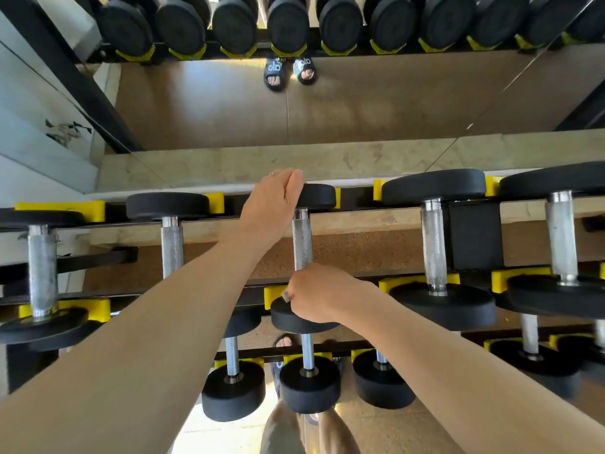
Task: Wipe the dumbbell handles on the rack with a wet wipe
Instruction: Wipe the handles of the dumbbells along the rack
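Now | left hand (273,199) on dumbbell (302,239) | right hand (319,298) possibly gripping wipe

A large wall mirror (360,103) rises behind the rack, its panel seams running as thin lines and reflecting a brown cork-textured floor (353,253) in warm daylight. A pale beige stone ledge (229,165) runs along the mirror's base. At the left stands a black metal frame post (75,77) beside a light grey wall (29,132)
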The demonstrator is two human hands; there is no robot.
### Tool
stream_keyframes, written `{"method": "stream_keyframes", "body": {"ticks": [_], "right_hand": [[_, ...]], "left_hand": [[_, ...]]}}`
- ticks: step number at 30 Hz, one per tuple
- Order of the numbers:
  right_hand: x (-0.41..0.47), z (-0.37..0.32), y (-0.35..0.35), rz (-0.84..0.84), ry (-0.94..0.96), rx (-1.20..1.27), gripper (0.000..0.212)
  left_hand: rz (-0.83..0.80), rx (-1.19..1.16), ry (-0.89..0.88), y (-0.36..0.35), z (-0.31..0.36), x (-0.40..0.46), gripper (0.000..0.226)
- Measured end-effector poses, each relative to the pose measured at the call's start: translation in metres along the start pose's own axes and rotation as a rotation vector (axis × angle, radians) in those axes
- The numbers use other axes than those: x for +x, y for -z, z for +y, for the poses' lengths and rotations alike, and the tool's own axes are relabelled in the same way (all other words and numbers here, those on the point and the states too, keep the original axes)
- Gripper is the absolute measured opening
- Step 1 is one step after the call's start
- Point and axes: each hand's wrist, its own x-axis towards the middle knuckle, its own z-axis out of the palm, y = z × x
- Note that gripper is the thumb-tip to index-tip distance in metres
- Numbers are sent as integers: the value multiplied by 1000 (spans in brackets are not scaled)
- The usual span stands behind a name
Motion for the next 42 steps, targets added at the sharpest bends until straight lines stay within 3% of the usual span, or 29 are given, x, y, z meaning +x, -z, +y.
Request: {"method": "stream_keyframes", "body": {"ticks": [6,10,17,20,26,27,29,32,36,39,42], "right_hand": [[-15,22,11,8,-74,133,36],[-21,31,1,141,-237,205,30],[-12,11,-6,63,-271,358,31],[-19,9,6,73,-175,778,31],[-59,71,21,412,-201,1436,16],[-66,89,21,482,-237,1425,15],[-75,119,16,645,-299,1046,12],[-86,150,9,802,-175,463,9],[-81,183,11,910,-9,-133,25],[-77,202,18,898,13,-346,46],[-77,219,23,901,36,-428,44]], "left_hand": [[-30,78,-15,4,5,-3,45],[-31,103,-17,4,5,-3,44],[-41,156,-31,6,5,-3,43],[-34,228,-55,5,7,-3,42],[-61,349,-1,3,23,5,21],[-56,355,-21,1,32,5,21],[-53,309,-79,-6,57,1,28],[-91,171,-109,-35,99,1,37],[-181,-66,-64,-75,147,11,39],[-215,-138,-31,-95,164,19,36],[-185,-122,15,-114,163,24,41]]}}
